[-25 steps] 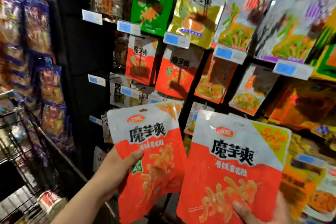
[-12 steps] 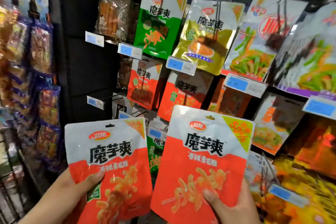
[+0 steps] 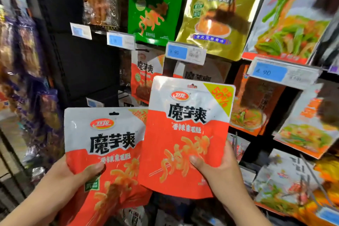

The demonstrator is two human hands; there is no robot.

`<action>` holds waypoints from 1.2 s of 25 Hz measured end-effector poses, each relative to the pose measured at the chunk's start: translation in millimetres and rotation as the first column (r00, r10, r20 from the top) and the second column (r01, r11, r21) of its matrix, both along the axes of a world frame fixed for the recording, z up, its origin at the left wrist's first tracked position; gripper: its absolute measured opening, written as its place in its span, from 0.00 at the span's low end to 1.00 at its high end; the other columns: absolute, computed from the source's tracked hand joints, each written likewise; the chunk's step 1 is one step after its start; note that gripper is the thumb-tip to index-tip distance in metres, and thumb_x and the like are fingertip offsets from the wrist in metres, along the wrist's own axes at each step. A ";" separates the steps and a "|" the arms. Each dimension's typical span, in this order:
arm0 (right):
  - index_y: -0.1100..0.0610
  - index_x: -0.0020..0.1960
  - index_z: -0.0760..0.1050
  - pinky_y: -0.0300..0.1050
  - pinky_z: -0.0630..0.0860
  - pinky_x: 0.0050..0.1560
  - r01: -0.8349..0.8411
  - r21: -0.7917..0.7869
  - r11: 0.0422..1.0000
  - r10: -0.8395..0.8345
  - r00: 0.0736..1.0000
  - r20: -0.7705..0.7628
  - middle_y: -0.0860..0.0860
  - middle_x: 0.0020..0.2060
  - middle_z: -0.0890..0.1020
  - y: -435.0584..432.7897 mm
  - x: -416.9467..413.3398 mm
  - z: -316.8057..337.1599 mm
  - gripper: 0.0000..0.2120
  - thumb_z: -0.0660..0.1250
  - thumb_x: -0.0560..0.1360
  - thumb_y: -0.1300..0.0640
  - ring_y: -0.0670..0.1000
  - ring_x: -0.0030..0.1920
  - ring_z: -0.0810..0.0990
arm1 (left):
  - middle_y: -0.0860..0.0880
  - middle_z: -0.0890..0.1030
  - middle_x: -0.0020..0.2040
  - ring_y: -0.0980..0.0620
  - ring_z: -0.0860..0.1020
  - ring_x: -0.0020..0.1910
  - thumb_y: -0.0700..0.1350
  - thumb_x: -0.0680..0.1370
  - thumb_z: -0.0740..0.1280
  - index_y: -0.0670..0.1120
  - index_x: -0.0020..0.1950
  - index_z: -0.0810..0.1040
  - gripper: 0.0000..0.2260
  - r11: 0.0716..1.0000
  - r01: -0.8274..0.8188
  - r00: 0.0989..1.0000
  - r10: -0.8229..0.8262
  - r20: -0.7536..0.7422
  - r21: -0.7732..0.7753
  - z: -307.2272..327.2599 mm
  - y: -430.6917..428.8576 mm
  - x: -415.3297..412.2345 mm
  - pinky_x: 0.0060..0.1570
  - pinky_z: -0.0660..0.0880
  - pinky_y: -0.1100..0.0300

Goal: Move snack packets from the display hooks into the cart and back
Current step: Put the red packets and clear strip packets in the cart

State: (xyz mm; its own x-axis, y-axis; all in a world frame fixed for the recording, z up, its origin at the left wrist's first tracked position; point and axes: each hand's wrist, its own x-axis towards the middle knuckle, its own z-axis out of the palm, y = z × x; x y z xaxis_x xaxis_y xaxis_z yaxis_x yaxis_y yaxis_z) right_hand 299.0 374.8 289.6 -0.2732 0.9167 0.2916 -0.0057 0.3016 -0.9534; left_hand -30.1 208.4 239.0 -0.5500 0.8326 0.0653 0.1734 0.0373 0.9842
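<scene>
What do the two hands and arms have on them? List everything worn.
Nothing worn shows. The left hand and the right hand are bare: no gloves, rings or watch. No sleeve or cuff appears before the picture's lower edge.

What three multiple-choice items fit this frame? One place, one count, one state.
1. Where does the green packet hang relative to the gold packet?
A. left of it
B. right of it
C. below it

2. How many packets do the hands hold in all?
A. one
B. two
C. four

3. What is the right hand doing?
A. open and idle
B. curled shut, holding nothing
C. gripping the right red packet

Answers:
1 A: green sits left of gold on the top row.
2 B: the left hand holds the left red packet, so one packet each.
3 C: its thumb lies across the packet's front.
</scene>
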 end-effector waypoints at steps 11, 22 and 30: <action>0.47 0.58 0.74 0.27 0.76 0.41 0.175 0.065 0.982 -0.176 0.984 0.012 0.35 0.45 0.86 -10.2 -43.1 22.6 0.26 0.79 0.68 0.66 0.34 0.45 0.84 | 0.48 0.88 0.52 0.46 0.88 0.49 0.49 0.69 0.77 0.49 0.60 0.83 0.20 0.976 0.027 0.983 -0.066 0.172 0.217 15.1 43.8 -50.2 0.51 0.80 0.49; 0.43 0.59 0.73 0.31 0.79 0.43 0.157 0.072 0.985 -0.157 0.988 -0.006 0.37 0.50 0.85 1.8 -85.8 34.8 0.30 0.82 0.62 0.51 0.39 0.51 0.85 | 0.50 0.88 0.51 0.49 0.88 0.48 0.48 0.71 0.79 0.53 0.56 0.85 0.14 0.944 0.139 0.978 -0.179 0.112 0.299 33.0 87.5 -78.8 0.51 0.80 0.49; 0.44 0.61 0.73 0.38 0.81 0.46 0.190 0.052 0.980 -0.187 0.981 -0.056 0.40 0.52 0.86 13.3 -99.4 38.1 0.30 0.81 0.62 0.51 0.43 0.52 0.85 | 0.50 0.88 0.51 0.48 0.88 0.49 0.51 0.69 0.79 0.57 0.54 0.85 0.14 0.942 0.184 0.967 -0.224 0.119 0.280 43.5 108.4 -82.2 0.52 0.81 0.46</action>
State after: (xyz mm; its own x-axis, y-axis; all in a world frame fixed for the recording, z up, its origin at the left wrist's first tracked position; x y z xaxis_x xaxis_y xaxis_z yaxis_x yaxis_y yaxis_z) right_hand 199.6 388.1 327.7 -0.0801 0.9320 0.3534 0.0084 0.3552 -0.9347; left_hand -112.3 316.8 282.5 -0.3905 0.8915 0.2297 0.0027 -0.2484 0.9687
